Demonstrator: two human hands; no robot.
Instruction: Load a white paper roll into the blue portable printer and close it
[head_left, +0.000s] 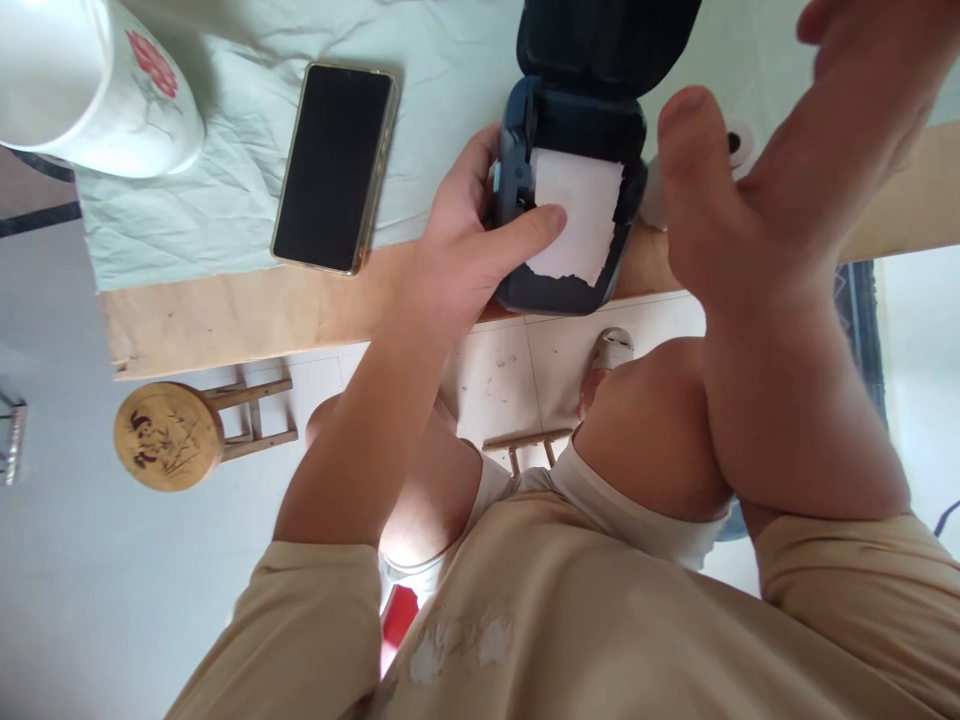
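A small dark-blue portable printer (630, 200) with its black lid (600, 40) swung up sits at the table's front edge. Inside it lies white paper (581, 215) with a ragged torn edge. My left hand (480, 225) grips the printer's left side, its thumb pressed on the paper. To the right, my right hand (757, 210) is raised with thumb and fingers apart and nothing visible in it; some fingertips run out of frame. Partly hidden behind that hand is a white roll (742, 145) with a dark core hole.
A phone (334, 165) lies face up on the pale green cloth (232, 200). At upper left a white cup-like vessel (150, 110) with a red flower lies or stands tilted in view. Below the wooden table edge (262, 310) are a round stool (169, 437) and my legs.
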